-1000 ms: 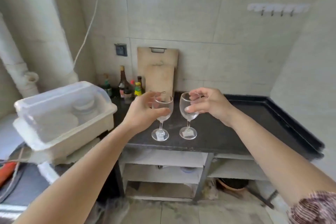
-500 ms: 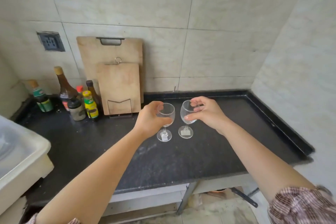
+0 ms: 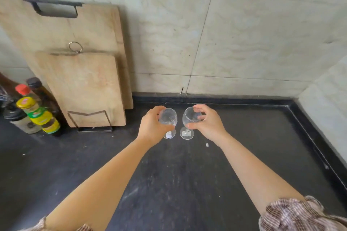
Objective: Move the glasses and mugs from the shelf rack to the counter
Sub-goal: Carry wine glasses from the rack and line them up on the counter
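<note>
We had our left hand [image 3: 151,127] wrapped around the bowl of the left wine glass [image 3: 168,120], fingers curled over its far side and thumb closing on the near side, so the grip was closed on the glass. Our right hand [image 3: 207,124] held the right wine glass [image 3: 189,118] the same way, fingertips pinched on the bowl near the rim and thumb low on the near side. Both glasses stood upright, just beside each other but apart, their round feet low over the black counter [image 3: 187,184]; we could not tell whether the feet were touching it. Each foot carried a small white sticker. Close to the right wrist lay a tiny white speck on the counter.

Out to the left of the left hand, 2 wooden cutting boards leaned against the tiled wall [image 3: 244,33]: the smaller board [image 3: 82,88] in front, held in a thin wire stand [image 3: 90,118], and the larger board [image 3: 62,32] with a dark handle behind it. Further left stood a cluster of bottles [image 3: 33,110], one with a yellow cap, one with a red cap. Beyond both hands the counter's raised black edge met the wall, and it turned the corner well off to the right. Patterned sleeves [image 3: 300,215] showed nearest to us
</note>
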`<state>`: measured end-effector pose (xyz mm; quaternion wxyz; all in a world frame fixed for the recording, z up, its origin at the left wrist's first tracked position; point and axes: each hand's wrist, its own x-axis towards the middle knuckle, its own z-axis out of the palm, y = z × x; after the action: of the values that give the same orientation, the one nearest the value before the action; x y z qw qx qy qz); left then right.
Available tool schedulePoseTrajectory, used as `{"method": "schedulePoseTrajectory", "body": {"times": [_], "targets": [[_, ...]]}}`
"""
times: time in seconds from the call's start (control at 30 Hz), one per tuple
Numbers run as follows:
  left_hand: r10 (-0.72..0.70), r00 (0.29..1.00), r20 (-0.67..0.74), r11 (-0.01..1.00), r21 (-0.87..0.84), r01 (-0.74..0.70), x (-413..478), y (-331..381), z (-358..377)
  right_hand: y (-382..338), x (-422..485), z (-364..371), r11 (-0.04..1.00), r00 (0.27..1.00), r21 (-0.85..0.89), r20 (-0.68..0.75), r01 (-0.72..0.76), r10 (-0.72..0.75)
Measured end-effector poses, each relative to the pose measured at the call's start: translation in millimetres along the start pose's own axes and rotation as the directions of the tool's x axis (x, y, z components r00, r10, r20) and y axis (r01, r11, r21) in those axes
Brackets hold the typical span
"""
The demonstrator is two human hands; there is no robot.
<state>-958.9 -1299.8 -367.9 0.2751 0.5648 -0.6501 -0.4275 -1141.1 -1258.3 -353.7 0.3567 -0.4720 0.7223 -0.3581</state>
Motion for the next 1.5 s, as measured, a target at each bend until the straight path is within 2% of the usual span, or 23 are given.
{"method": "schedulePoseTrajectory", "body": {"times": [0.13,0.47,0.9,1.1,1.2,1.27,1.37,1.5], "targets": [[-0.057,0.997,-0.055,0.998,0.018,0.058,50.7,-12.0,25.7,26.3,58.4,9.5,0.999,0.999,-0.027,0.012,-0.041,0.041],[-0.048,0.997,-0.065,0.999,0.020,0.049,113.8,-22.1,43.6,41.6,129.6,20.0,0.999,0.998,-0.036,0.049,-0.029,0.031],[-0.013,0.999,-0.032,0.995,0.094,0.016,142.2,-22.5,50.5,38.3,157.0,18.3,0.992,0.994,-0.123,0.107,0.000,0.013],[-0.104,0.992,0.066,0.988,0.126,0.095,139.3,-29.1,47.3,34.4,157.1,15.8,0.979,0.994,-0.204,0.106,0.007,0.015],[-0.136,0.990,0.042,0.979,0.157,0.128,130.9,-26.7,36.4,24.4,150.9,14.2,0.962,0.993,-0.249,0.022,0.116,-0.114],[-0.131,0.991,0.014,0.975,0.182,0.126,117.5,-25.0,21.0,11.0,141.9,18.0,0.942,0.978,-0.263,0.017,0.207,-0.210],[-0.104,0.994,-0.040,0.972,0.208,0.110,89.0,-21.8,-14.0,-16.3,123.2,34.0,0.915,0.953,-0.267,0.085,0.303,-0.290],[-0.076,0.980,-0.186,0.962,0.245,0.121,36.4,-14.2,-74.4,-59.1,85.1,69.6,0.858,0.895,-0.260,0.187,0.444,-0.406]]}}
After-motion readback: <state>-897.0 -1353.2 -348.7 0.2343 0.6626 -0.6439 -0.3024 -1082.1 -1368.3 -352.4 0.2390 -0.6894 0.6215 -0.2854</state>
